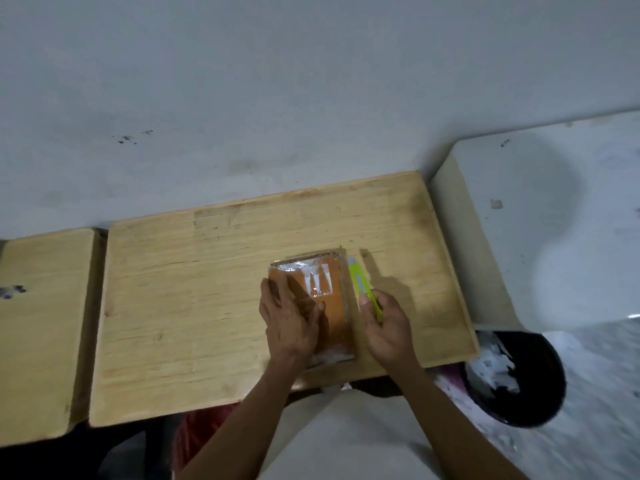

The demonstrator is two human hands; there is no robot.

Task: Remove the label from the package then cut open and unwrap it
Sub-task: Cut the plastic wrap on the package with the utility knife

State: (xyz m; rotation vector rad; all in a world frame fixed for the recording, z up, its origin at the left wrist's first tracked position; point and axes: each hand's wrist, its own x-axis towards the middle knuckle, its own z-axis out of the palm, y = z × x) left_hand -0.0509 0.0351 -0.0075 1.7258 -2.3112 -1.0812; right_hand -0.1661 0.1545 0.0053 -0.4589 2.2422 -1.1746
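On the pale wooden worktop [207, 306], right of centre, lay the flat orange package wrapped in clear plastic [330, 299]. Left hand [289, 317] pressed flat on its left half, fingers straight. Right hand [384, 327], just beside its right edge, gripped a lime-green utility knife [362, 284]. Bare wood stretched leftward; the near edge sat close.

The light is dim and flat, and the whole view is soft. The right hand [388, 327] throws a shadow beyond itself onto the table [194, 271], glare whitens the wrapped package [311, 282] beside the left hand [291, 320], and straight edges bow far from both hands.
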